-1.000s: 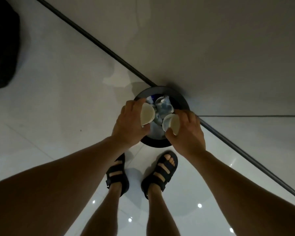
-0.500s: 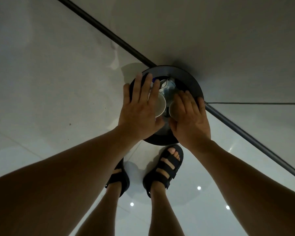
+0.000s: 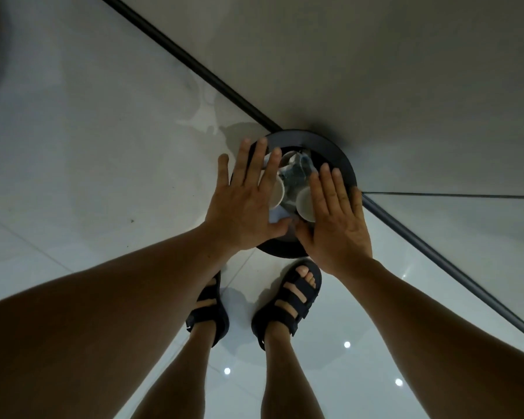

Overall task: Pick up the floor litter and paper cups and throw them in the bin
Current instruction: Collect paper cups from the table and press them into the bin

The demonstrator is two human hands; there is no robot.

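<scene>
Two cups sit in the mouth of the bin (image 3: 339, 158), which stands at twelve o'clock from my sandals (image 3: 288, 300). The left cup (image 3: 277, 192) is at nine o'clock of the opening and the right cup (image 3: 304, 204) at about four, both tipped atop clear plastic litter (image 3: 297, 167). My left hand (image 3: 242, 204) and right hand (image 3: 335, 219) hover flat over them, fingers straight and spread, gripping nothing. Whether the palms touch the cups I cannot tell. I judge the cups light, thin and easily crushed. If one needs reseating, I would pinch it gently at the stiffer rim.
</scene>
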